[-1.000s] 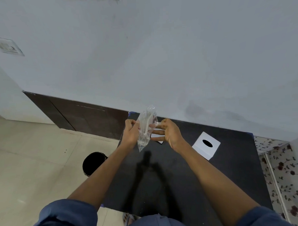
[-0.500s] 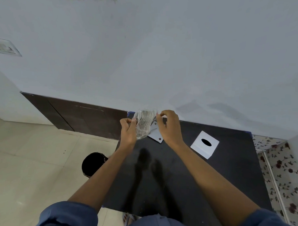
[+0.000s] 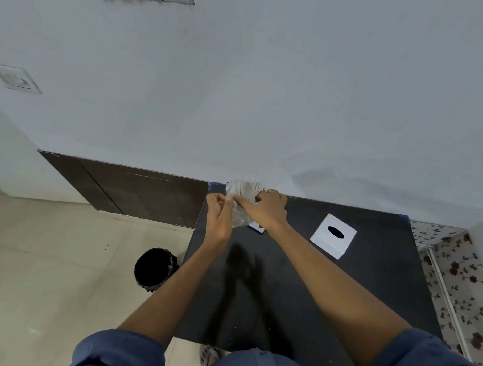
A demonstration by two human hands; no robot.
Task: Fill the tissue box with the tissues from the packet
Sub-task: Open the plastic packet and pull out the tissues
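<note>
A second ago the packet (image 3: 245, 192) hung down long and thin between the hands; now it is bunched up small and both hands pinch it close together, up at 12 o'clock over the far edge of the black table (image 3: 322, 290). The left hand (image 3: 219, 215) grips the clear wrap from the left side, and the right hand (image 3: 266, 209) grips it from the right with a finger laid across. It looks like the person is pulling the wrap open or squashing it, so the task seems to be at the getting-the-tissues-out step, or just after it; I cannot tell if tissues are inside the wrap. The white tissue box (image 3: 333, 235) sits on the table at 2 o'clock from the hands, well apart from them, with its dark oval hole facing up. A small flat white thing (image 3: 257, 228) peeks out just under the right hand, mostly hidden. A black bin (image 3: 155, 269) stands on the floor at 8 o'clock, beside the table. Nothing lies between the hands and the box. The slippery wrap could tear badly or spill.
</note>
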